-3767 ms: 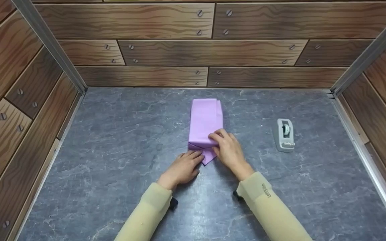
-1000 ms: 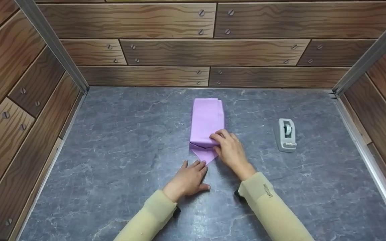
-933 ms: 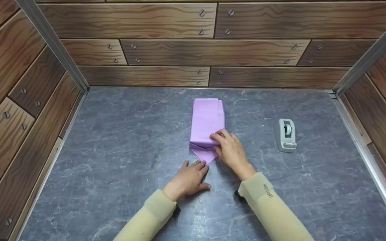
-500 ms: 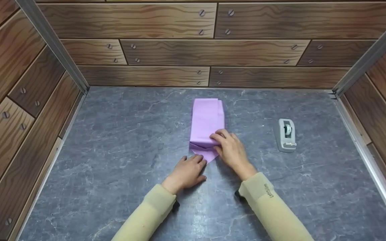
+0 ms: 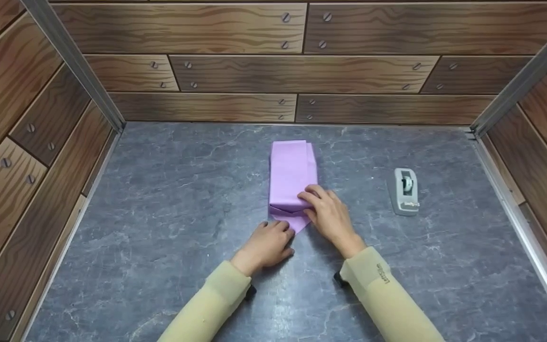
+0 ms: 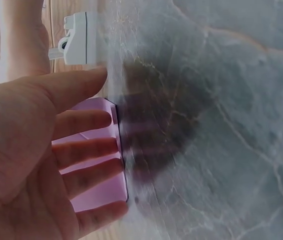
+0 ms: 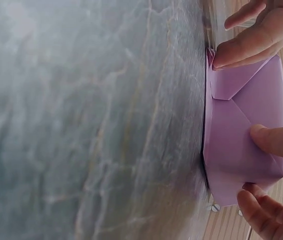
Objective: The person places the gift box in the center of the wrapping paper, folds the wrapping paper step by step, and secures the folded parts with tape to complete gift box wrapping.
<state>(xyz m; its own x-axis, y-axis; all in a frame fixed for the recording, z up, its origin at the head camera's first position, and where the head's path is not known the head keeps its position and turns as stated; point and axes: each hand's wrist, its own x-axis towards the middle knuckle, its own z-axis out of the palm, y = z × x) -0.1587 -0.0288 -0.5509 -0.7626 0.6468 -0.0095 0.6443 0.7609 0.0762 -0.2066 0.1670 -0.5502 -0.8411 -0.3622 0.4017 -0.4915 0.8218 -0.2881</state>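
A box wrapped in purple paper (image 5: pixel 288 173) lies lengthwise mid-table, with a pointed paper flap (image 5: pixel 297 223) sticking out at its near end. My right hand (image 5: pixel 331 213) grips the box's near right corner. In the right wrist view its thumb (image 7: pixel 271 139) presses the folded end face, while the other fingers reach round the side. Fingertips of my left hand (image 5: pixel 266 244) rest on the flap near its tip, covering its left part. The left wrist view has those fingers (image 6: pixel 89 150) extended and spread before the box's purple end (image 6: pixel 94 200).
A grey tape dispenser (image 5: pixel 405 192) with a roll in it stands to the right of the box. Wood-patterned walls (image 5: pixel 235 73) enclose the grey marbled tabletop (image 5: pixel 174 190) at the back and both sides.
My left hand drew back along the flap to its tip with the thumb spread, then moved slightly forward onto the flap again. My right hand keeps its hold on the box corner.
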